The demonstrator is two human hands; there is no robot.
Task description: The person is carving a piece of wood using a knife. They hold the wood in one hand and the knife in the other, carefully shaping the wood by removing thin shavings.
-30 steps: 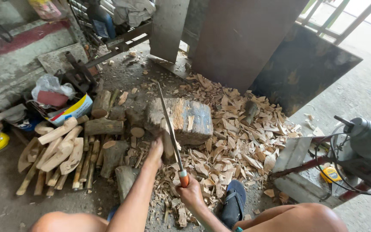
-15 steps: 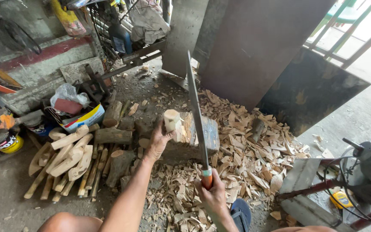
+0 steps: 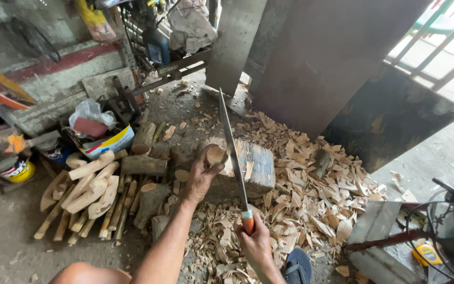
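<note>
Wood piece: the short round log point(image 3: 217, 155) stands on end at the left edge of the chopping block point(image 3: 253, 168); a second ago no piece stood there.
Left hand: your left hand point(image 3: 202, 176) is closed round the log's side, steadying it upright.
Long blade: the machete point(image 3: 230, 142) has swung from lying low across the block to raised, its edge just right of the log.
Right hand: your right hand point(image 3: 256, 243) is wrapped tight on the orange handle.
Meaning: you appear set to chop; fingers sit near the blade's path.
Surroundings: wood chips point(image 3: 300, 194) right of the block, carved blanks point(image 3: 88, 184) left.
</note>
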